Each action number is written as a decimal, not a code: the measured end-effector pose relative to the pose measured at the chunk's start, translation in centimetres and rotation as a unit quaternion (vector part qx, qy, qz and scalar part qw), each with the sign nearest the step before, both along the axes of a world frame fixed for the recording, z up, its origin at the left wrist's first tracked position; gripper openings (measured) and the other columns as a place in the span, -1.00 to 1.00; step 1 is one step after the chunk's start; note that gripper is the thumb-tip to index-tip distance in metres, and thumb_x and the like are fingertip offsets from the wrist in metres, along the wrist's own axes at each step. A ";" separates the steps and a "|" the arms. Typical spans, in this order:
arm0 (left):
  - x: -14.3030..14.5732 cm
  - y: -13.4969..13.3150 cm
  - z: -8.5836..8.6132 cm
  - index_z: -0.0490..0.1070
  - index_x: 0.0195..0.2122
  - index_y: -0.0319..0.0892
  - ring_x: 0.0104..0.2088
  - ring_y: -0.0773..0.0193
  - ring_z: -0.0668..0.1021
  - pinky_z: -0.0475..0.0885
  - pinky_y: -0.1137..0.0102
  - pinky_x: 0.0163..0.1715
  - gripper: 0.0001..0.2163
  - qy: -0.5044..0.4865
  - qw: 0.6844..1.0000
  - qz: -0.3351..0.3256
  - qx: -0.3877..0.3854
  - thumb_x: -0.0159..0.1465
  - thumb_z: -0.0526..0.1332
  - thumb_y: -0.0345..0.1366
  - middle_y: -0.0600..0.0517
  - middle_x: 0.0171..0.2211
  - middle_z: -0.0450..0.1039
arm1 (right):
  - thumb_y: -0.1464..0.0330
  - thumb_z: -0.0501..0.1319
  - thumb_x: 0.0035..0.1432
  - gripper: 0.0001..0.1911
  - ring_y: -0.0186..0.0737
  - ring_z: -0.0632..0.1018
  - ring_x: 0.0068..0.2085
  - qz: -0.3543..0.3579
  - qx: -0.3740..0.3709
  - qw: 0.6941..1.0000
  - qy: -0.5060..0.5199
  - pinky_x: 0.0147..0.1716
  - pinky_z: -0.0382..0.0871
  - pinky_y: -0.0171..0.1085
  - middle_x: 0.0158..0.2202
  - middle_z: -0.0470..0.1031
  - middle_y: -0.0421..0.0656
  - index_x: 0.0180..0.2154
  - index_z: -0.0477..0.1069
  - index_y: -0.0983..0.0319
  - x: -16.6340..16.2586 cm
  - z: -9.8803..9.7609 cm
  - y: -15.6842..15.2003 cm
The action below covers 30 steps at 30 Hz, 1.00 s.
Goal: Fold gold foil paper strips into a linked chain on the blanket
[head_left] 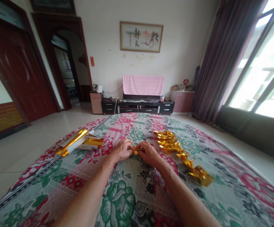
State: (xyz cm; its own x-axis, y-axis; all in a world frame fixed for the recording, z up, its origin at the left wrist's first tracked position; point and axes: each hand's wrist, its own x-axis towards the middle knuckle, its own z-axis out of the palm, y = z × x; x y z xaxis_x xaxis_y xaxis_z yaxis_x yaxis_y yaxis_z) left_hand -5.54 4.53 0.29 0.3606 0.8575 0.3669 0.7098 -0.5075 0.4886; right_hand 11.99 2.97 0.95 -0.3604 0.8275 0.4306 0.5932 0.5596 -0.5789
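Note:
My left hand [122, 149] and my right hand [148, 152] meet at the middle of a flower-patterned cloth [127, 195]. Both are closed in a pinch on a small piece of gold foil paper [137, 150] held between them, mostly hidden by the fingers. To the right of my right hand lies a row of folded gold foil pieces [179, 151] running toward me. On the left lies a stack of flat gold foil sheets [77, 142], partly white on the back.
The cloth covers a wide surface with tiled floor [14, 148] around it. A low dark TV cabinet [137, 106] with a pink cover stands at the far wall. Dark wooden doors [21, 72] are on the left, curtains and a window [264, 72] on the right.

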 end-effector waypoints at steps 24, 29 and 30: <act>0.1 0.2 -0.1 0.48 -0.46 -0.19 -0.24 0.28 0.47 0.34 0.35 -0.12 -0.91 -0.041 0.996 -0.054 0.063 0.01 0.21 -0.44 0.00 -0.29 0.46 | 0.58 0.01 -0.07 -0.74 -0.29 0.45 -0.35 -0.138 0.121 0.980 0.077 -0.30 0.29 -0.35 -0.39 0.43 -0.14 -0.42 0.43 0.25 0.2 -0.4 0.2; 0.5 0.2 -0.1 0.48 -0.44 -0.17 -0.24 0.28 0.47 0.34 0.37 -0.12 -0.84 -0.020 0.996 -0.061 0.069 0.05 0.13 -0.49 0.01 -0.31 0.48 | 0.56 0.03 -0.06 -0.76 -0.24 0.45 -0.30 -0.166 0.116 0.979 0.029 -0.24 0.29 -0.32 -0.35 0.44 -0.09 -0.38 0.43 0.27 0.5 -0.9 0.5; 0.6 0.1 0.0 0.48 -0.43 -0.17 -0.24 0.28 0.47 0.34 0.37 -0.12 -0.82 -0.019 0.996 -0.054 0.071 0.04 0.11 -0.51 0.02 -0.31 0.48 | 0.56 0.04 -0.05 -0.76 -0.25 0.45 -0.32 -0.165 0.114 0.979 0.022 -0.26 0.28 -0.33 -0.36 0.44 -0.10 -0.38 0.43 0.27 0.4 -0.9 0.4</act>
State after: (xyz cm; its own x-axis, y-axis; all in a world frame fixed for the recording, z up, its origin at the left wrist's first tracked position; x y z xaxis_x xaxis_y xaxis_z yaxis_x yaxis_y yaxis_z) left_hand -4.99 4.66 0.25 0.4313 0.7531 0.4968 0.6304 -0.6455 0.4312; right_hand 12.43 3.41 0.02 -0.0656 0.7768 0.6263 0.7408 0.4584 -0.4910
